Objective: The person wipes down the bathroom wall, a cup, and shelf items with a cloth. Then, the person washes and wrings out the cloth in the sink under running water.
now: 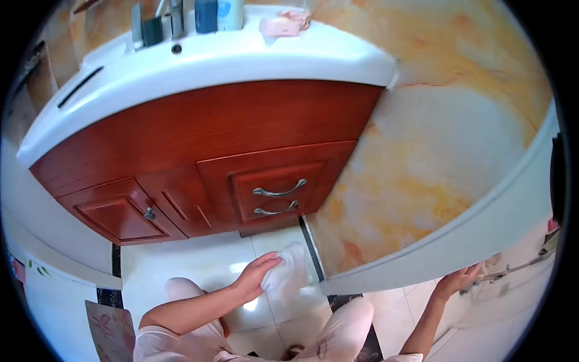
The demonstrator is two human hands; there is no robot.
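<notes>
My left hand [254, 279] is closed around a bunched white cloth [286, 270], held low above the floor tiles in front of the vanity cabinet. Part of the cloth hangs down and is blurred. On the right, my right hand [456, 282] lies against the lower side of a white door edge [416, 274]. Its fingers look stretched out, pointing toward a metal door handle [497, 276]; whether they touch the handle I cannot tell.
A red-brown vanity cabinet [181, 130] carries a white basin top [211, 67] with a faucet [177, 19], a blue cup [205, 17] and a pink box [281, 26]. Marbled wall tiles [416, 163] stand right of it. A dark threshold strip [369, 345] crosses the floor.
</notes>
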